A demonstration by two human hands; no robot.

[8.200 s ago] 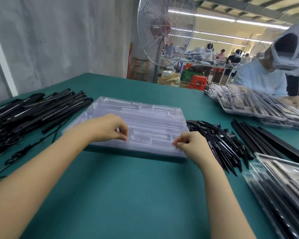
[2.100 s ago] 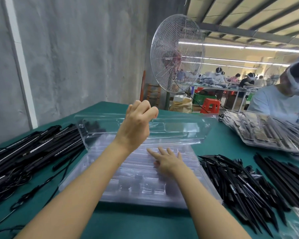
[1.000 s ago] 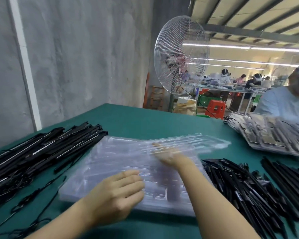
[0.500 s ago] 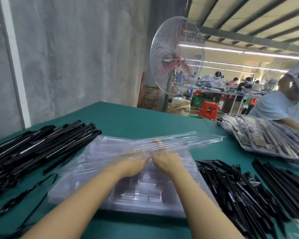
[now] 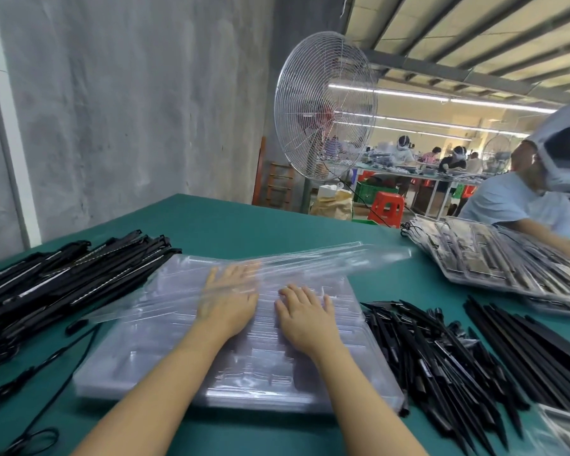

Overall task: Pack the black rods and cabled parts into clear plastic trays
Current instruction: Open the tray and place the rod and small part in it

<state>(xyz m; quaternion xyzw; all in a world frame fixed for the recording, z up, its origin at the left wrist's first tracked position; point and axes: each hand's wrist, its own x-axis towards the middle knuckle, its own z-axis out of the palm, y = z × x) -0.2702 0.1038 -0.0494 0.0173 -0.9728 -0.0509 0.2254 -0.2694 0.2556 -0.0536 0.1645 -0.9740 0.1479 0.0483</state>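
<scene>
A stack of clear plastic trays (image 5: 250, 380) lies on the green table in front of me. One loose clear tray (image 5: 343, 261) hovers tilted above the stack, running from low left to high right. My left hand (image 5: 227, 301) lies under it with straight fingers and shows blurred through the plastic. My right hand (image 5: 305, 314) rests flat on the stack, fingers spread. Long black rods (image 5: 63, 278) are piled at the left, with cabled parts (image 5: 30, 373) trailing in front of them. Short black parts (image 5: 441, 350) and more long rods (image 5: 524, 340) lie at the right.
Filled trays (image 5: 507, 264) are stacked at the far right, where another person (image 5: 524, 205) works. One more filled tray (image 5: 566, 432) shows at the bottom right corner. A large standing fan (image 5: 326, 106) stands beyond the table's far edge.
Half a second ago both hands met with curled fingers at the loose tray's near edge. Now both lie flat with straight fingers, slightly apart, the left one beneath the loose tray.
</scene>
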